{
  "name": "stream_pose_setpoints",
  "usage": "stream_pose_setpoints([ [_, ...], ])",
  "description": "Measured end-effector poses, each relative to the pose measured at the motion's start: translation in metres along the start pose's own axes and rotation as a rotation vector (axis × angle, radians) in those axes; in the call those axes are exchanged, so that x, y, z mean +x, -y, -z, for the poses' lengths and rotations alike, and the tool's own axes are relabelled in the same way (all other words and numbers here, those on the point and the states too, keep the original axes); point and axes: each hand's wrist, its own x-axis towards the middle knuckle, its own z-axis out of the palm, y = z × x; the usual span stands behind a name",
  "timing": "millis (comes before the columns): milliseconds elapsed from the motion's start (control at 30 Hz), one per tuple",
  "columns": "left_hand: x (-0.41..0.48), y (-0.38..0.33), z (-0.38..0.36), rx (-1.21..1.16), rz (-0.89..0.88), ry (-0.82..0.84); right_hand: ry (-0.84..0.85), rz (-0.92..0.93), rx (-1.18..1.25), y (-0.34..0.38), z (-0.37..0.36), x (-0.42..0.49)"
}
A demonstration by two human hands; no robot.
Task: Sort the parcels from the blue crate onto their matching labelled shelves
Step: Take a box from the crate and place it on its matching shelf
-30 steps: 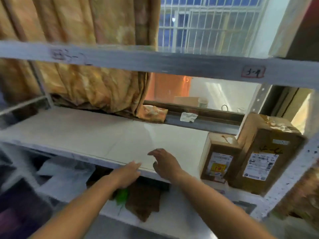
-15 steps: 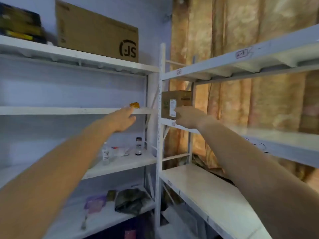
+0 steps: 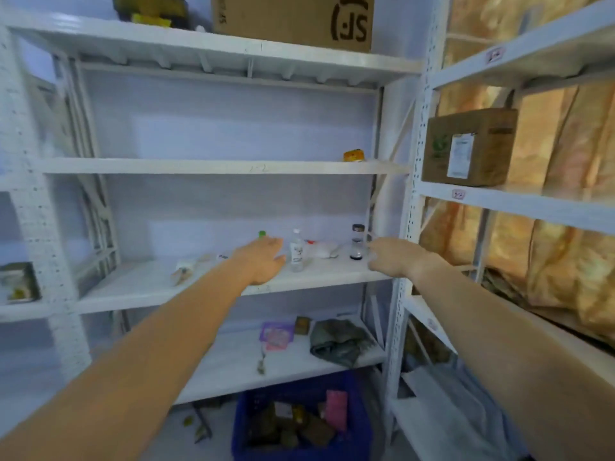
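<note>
The blue crate stands on the floor at the bottom, under the white rack, with several brown parcels and a pink one inside. My left hand is stretched out empty, fingers loosely apart, in front of the third shelf. Level with it, my right hand hangs empty, fingers slightly curled, at the rack's right post. A brown parcel with a white label sits on the right rack's shelf. Small red-edged labels mark the right rack's shelf edges.
Small bottles and a dark jar stand on the third shelf between my hands. A large cardboard box sits on the top shelf. A grey bag and a pink packet lie on the lower shelf. Orange curtains hang behind the right rack.
The view has swung left from the right rack to the corner rack, bringing the blue crate into sight. Both hands have dropped from the second shelf's height to the third, still empty.
</note>
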Motion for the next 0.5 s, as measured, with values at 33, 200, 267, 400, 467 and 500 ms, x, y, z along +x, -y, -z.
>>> stream_pose_setpoints([
  [33,0.005,0.004,-0.024,0.000,-0.010,0.037,0.044,-0.005,-0.012,-0.003,-0.021,0.010],
  [200,0.032,0.022,-0.138,-0.028,0.033,0.226,0.247,-0.055,-0.019,-0.023,-0.131,0.064],
  [267,0.047,0.031,-0.181,-0.034,0.078,0.268,0.367,-0.002,-0.013,-0.029,-0.175,0.092],
  [400,0.082,0.043,-0.260,-0.073,0.147,0.379,0.558,0.056,-0.008,-0.040,-0.260,0.142],
  [467,0.100,0.049,-0.292,-0.089,0.174,0.427,0.674,0.094,0.032,-0.045,-0.299,0.166],
  [500,0.109,0.052,-0.305,-0.097,0.193,0.458,0.722,0.101,0.044,-0.049,-0.315,0.176],
])
